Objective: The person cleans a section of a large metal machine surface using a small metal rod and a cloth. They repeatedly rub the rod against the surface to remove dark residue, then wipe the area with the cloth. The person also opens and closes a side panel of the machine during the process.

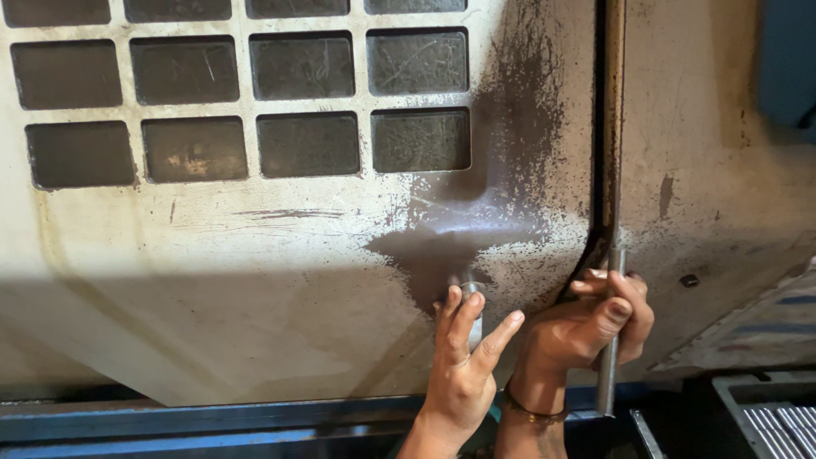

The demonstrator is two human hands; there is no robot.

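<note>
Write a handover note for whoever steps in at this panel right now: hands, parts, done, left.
Left hand: fingers on a small metal fitting low on the stained cream panel.
Right hand: gripping a metal rod, upright, its top at the dark seam between panels.
Done: rod tip placed at the seam's lower end.
Left: cannot tell whether the fitting is loose or tight; check it.

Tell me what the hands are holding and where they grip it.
The right hand grips a metal rod near its upper end. The left hand has its fingers on a small metal piece on the panel.
</note>
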